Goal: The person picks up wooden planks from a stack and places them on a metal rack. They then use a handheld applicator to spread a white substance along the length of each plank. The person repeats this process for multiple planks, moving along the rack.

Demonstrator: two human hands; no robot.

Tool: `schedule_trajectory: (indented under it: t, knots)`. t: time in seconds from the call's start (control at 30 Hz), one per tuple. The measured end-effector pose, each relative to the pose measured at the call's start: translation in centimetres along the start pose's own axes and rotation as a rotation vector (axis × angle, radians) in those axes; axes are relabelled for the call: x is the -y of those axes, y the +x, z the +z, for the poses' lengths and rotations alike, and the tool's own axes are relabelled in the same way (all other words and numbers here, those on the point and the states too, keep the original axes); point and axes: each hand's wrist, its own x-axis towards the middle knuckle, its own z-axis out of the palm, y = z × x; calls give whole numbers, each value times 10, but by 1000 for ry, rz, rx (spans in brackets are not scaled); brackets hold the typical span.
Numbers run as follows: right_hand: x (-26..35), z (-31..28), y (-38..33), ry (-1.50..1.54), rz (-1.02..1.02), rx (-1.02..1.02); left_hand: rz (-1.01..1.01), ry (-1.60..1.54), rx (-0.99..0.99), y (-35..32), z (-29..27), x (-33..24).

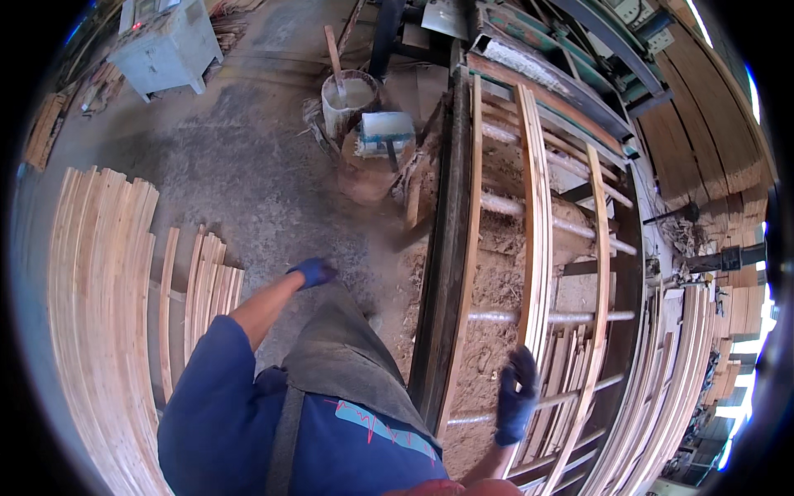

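While the right hand (518,397), gloved and fingers spread wide, holds nothing, wood strips (538,248) lie touching and just beyond its fingertips on the roller rack (451,248), long axis running away from the person. Left hand (313,271), gloved, loosely curled and empty, hangs well apart over the floor (248,165).

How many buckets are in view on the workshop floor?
1: a white bucket with a wooden stick standing in it, on the floor at the far end of the roller frame. Others may be hidden.
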Motion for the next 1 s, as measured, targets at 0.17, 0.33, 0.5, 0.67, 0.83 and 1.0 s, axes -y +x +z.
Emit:
schedule_trajectory:
  t: [0.17,0.33,0.5,0.67,0.83,1.0]
  knots:
    - [81,209,134,389,-138,352,-1043,-1363,-301,-108,60,170]
    - [-28,438,331,-41,-338,300,-1268,-1198,-92,-155,25,179]
    - [-68,584,471,-313,-119,317,-1394,-1425,-227,-172,-36,184]
    - [-115,651,503,-281,-66,448,-1629,-1471,-251,-202,-63,166]
    - [-68,646,518,-320,-169,349,-1596,-1377,-67,-177,-75,175]
    - [70,562,518,-224,-132,302,-1405,-1345,-102,-123,-109,200]
